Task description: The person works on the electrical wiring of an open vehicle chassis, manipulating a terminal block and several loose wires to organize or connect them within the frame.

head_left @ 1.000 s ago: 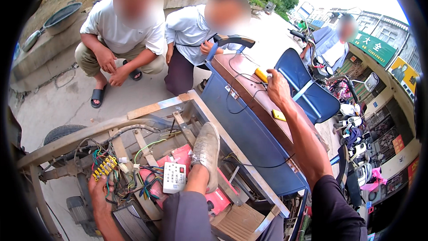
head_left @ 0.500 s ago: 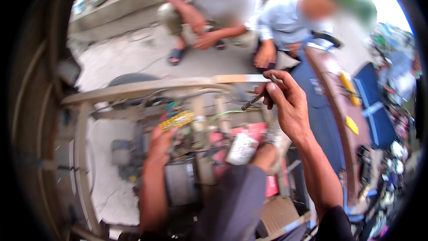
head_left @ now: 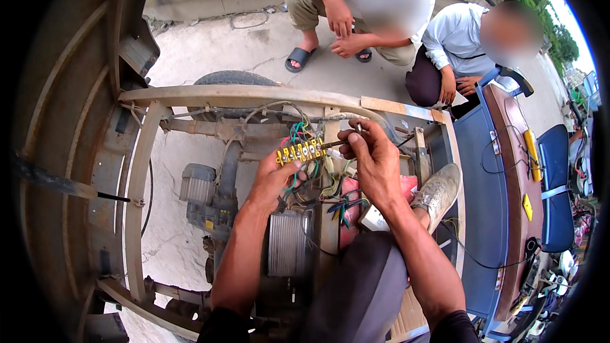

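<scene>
My left hand [head_left: 272,179] holds a yellow terminal block [head_left: 300,152] with a row of metal screw terminals. Green, red and other thin wires [head_left: 298,131] run off its far side. In my right hand [head_left: 376,164] is a slim dark metal rod tool [head_left: 333,145], pinched between thumb and fingers. Its tip reaches the block's right end; whether it touches a terminal I cannot tell. Below my hands lies a tangle of loose wires [head_left: 343,206], beside a finned metal box [head_left: 288,244] and a white box [head_left: 375,218] partly hidden by my right forearm.
A metal vehicle frame [head_left: 241,94] surrounds the work, with a motor [head_left: 198,182] and a tyre [head_left: 235,79] below. My shoe [head_left: 438,195] rests inside the frame. Two people squat beyond it. At right, a blue-sided bench [head_left: 499,216] carries a yellow-handled tool [head_left: 532,152].
The rod tool in my right hand has come down and left, its tip now at the terminal block. The block has moved right and slightly up in view. The view has shifted and sharpened.
</scene>
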### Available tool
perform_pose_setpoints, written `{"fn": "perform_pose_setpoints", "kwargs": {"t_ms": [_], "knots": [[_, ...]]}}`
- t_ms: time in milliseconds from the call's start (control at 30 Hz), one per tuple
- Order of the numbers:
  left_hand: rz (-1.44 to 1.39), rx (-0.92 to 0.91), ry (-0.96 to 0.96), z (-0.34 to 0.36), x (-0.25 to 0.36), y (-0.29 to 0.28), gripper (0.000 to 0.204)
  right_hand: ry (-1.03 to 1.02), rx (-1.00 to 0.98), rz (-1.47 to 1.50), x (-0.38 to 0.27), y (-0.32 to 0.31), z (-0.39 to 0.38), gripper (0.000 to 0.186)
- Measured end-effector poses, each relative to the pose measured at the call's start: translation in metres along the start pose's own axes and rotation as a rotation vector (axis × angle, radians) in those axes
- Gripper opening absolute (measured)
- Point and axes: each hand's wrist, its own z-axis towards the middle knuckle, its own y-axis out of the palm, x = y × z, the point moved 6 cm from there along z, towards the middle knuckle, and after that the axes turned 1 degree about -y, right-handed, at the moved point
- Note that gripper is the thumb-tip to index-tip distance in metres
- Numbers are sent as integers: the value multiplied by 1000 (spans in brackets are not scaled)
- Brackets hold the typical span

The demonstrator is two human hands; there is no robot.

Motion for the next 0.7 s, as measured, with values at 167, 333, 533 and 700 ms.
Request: {"fn": "perform_pose_setpoints", "kwargs": {"t_ms": [167, 333, 533, 700], "knots": [[65, -13, 3, 3, 4, -1, 32, -4, 2, 33, -1, 5, 0, 24], [67, 3, 12, 4, 3, -2, 33, 34, -58, -72, -9, 10, -1, 21], [87, -4, 12, 5, 2, -5, 33, -486, -320, -504, -42, 30, -6, 36], [73, 12, 15, 4, 6, 2, 36, -568, -292, -447, -43, 21, -6, 32]]}}
